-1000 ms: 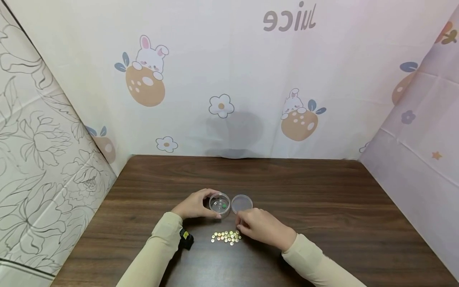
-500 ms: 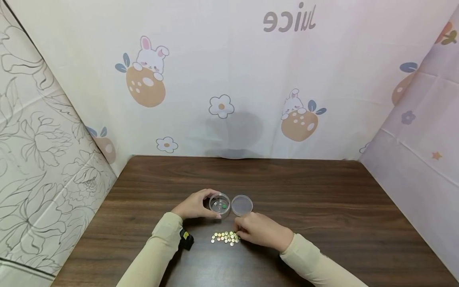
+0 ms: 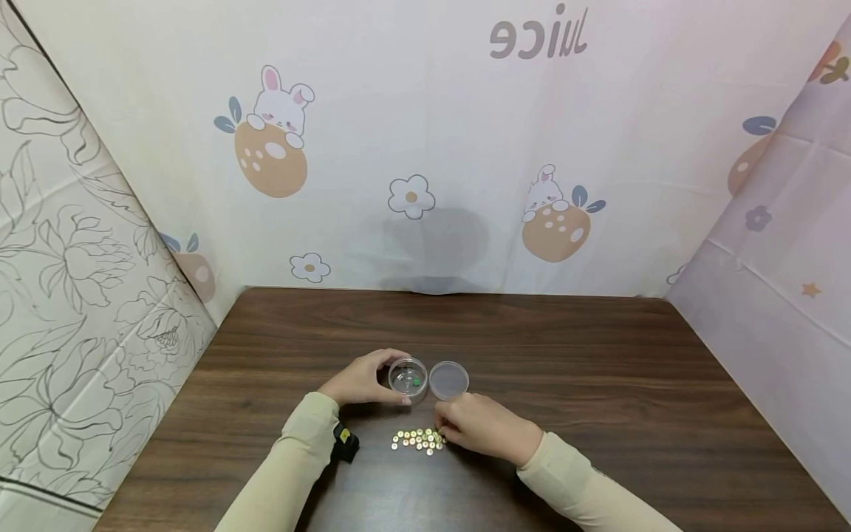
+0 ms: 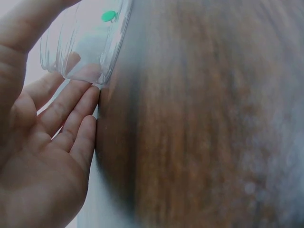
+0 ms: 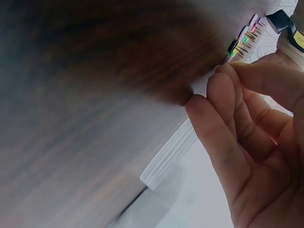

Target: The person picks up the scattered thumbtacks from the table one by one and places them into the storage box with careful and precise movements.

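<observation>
My left hand (image 3: pixel 362 381) holds a clear round plastic container (image 3: pixel 400 383), thumb on the near side and fingers behind. One green thumbtack (image 3: pixel 416 383) lies inside, and its green head (image 4: pixel 109 16) shows through the wall in the left wrist view. Just in front of the container is a patch of thumbtacks (image 3: pixel 419 441), lying with golden undersides up. At the patch's right end my right hand (image 3: pixel 485 428) has thumb and index finger pinched together on a thumbtack, mostly hidden by the fingertips. Coloured heads of the other thumbtacks (image 5: pixel 244 40) show in the right wrist view.
The clear round lid (image 3: pixel 449 379) lies flat to the right of the container, just beyond my right hand. Under everything is a dark wooden table (image 3: pixel 598 369), with printed cloth (image 3: pixel 359 148) hanging behind it. A black wrist device (image 3: pixel 346 443) sits at my left cuff.
My right hand has drawn slightly nearer to me, off the lid's edge and over the rightmost thumbtacks, then stays there. The left hand and container have not moved.
</observation>
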A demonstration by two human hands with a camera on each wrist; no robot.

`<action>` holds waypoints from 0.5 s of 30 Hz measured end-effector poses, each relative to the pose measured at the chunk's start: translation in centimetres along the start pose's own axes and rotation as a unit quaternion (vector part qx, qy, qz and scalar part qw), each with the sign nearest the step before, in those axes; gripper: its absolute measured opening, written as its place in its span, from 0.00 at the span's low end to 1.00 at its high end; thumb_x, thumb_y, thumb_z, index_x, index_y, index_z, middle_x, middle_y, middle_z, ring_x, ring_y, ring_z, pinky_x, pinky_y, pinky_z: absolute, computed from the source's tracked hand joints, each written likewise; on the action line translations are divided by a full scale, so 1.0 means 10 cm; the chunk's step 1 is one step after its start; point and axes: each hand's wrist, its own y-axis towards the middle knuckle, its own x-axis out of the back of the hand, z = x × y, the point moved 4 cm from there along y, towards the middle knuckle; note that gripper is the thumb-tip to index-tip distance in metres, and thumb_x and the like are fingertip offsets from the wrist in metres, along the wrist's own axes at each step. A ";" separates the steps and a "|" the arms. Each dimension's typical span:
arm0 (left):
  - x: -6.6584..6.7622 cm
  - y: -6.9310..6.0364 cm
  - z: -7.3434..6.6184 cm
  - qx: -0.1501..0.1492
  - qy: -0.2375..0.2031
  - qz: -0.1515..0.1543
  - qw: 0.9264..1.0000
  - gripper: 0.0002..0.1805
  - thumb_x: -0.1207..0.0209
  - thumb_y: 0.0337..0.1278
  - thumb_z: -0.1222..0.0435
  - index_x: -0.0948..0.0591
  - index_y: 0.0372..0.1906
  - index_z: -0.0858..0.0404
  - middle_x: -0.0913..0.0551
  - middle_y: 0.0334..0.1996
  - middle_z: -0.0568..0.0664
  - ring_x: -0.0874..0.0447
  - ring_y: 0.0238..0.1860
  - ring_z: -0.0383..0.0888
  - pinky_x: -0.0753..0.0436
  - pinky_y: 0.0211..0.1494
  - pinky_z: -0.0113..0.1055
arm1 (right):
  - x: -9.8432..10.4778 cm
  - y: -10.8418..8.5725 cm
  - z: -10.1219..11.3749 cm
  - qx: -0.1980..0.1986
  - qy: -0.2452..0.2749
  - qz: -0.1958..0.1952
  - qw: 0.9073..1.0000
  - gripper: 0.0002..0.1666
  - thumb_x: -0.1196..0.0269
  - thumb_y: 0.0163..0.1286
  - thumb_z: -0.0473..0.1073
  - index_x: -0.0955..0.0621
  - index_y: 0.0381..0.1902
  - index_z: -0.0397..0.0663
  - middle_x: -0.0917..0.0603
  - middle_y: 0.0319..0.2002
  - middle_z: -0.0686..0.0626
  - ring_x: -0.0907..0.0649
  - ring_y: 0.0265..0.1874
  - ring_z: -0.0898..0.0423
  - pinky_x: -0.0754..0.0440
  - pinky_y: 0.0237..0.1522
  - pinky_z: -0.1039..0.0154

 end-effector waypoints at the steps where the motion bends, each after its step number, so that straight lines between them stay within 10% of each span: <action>1: 0.00 0.00 0.00 -0.001 -0.002 0.000 1.000 0.42 0.21 0.43 0.51 0.25 0.66 0.53 0.21 0.56 0.44 0.23 0.56 0.40 0.25 0.60 0.43 | 0.00 0.00 0.00 -0.001 0.001 -0.001 1.000 0.10 0.34 0.66 0.34 0.21 0.27 0.53 0.23 0.26 0.63 0.28 0.22 0.72 0.29 0.24 0.74; 15: 0.00 0.00 -0.03 0.000 -0.019 0.006 1.000 0.39 0.21 0.43 0.54 0.24 0.63 0.54 0.19 0.52 0.43 0.21 0.53 0.40 0.25 0.59 0.41 | 0.03 0.01 -0.02 0.000 0.023 -0.007 1.000 0.09 0.36 0.68 0.32 0.20 0.29 0.50 0.21 0.26 0.62 0.27 0.22 0.73 0.27 0.25 0.75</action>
